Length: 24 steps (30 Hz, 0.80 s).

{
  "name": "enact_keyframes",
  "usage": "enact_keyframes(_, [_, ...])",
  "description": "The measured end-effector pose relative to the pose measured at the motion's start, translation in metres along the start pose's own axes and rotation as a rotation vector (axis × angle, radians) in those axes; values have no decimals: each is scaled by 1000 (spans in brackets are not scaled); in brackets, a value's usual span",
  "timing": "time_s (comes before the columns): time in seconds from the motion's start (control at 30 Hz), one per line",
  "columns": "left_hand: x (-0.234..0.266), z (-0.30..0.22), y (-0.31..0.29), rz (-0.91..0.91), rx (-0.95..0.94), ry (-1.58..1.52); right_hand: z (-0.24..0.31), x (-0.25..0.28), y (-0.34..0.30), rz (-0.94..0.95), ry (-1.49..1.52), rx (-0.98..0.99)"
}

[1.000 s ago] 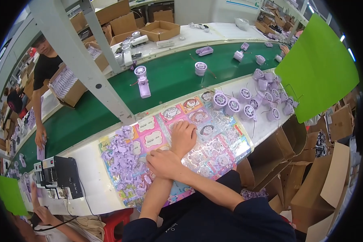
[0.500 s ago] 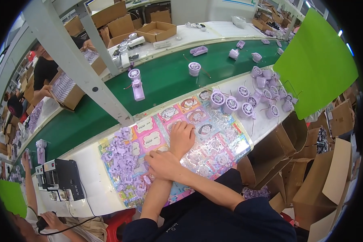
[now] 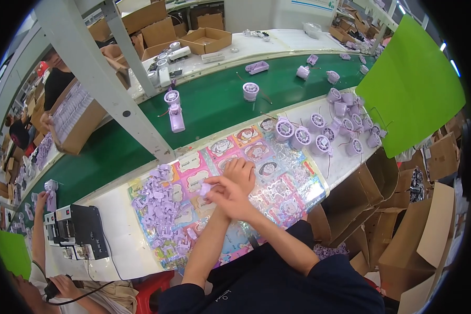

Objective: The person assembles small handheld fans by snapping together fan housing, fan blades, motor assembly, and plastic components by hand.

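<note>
My forearms cross, the right one over the left. My right hand (image 3: 231,198) pinches a small lilac plastic part (image 3: 204,189) between thumb and fingers, just above the sticker-covered sheet. Beyond it, my left hand (image 3: 239,175) lies palm down on the colourful sheet (image 3: 293,180), its fingers loosely out and no object visible in them. To the left a heap of small lilac plastic parts (image 3: 157,201) covers that end of the sheet. Several round lilac fan housings (image 3: 284,129) with thin wires stand to the right of the sheet.
A green conveyor belt (image 3: 209,94) runs behind the bench, carrying lilac units (image 3: 250,91). A grey post (image 3: 110,89) rises at the belt's near edge. A black machine (image 3: 78,233) stands at left, near a co-worker's arm (image 3: 38,235). Cardboard boxes (image 3: 413,251) and a green panel (image 3: 413,89) are at right.
My right hand has lifted from beside the heap and shifted slightly right, now showing a small lilac part in its pinch. My left hand stays about where it was. At left, another person's box has moved.
</note>
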<state>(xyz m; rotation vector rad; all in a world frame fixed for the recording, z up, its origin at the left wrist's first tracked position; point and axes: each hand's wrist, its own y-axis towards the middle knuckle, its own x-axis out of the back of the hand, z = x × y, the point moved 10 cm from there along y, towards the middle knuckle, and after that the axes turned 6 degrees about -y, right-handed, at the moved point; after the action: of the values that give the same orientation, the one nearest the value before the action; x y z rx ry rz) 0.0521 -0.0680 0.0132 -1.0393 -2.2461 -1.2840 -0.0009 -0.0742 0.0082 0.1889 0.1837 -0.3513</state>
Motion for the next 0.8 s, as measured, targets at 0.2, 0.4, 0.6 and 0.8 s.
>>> enact_keyframes(0.2, [-39,76,-38,71,217,-124,31,11,5,-123,719,-68])
enact_keyframes(0.4, [-2,43,-24,-284,245,-581,29,77,25,-204,-269,-214])
enact_keyframes(0.6, [7,11,3,70,105,-98,69,124,130,-165,-841,110])
enact_keyframes(0.8, [8,3,7,82,82,-95,55,241,215,-359,-1668,-25])
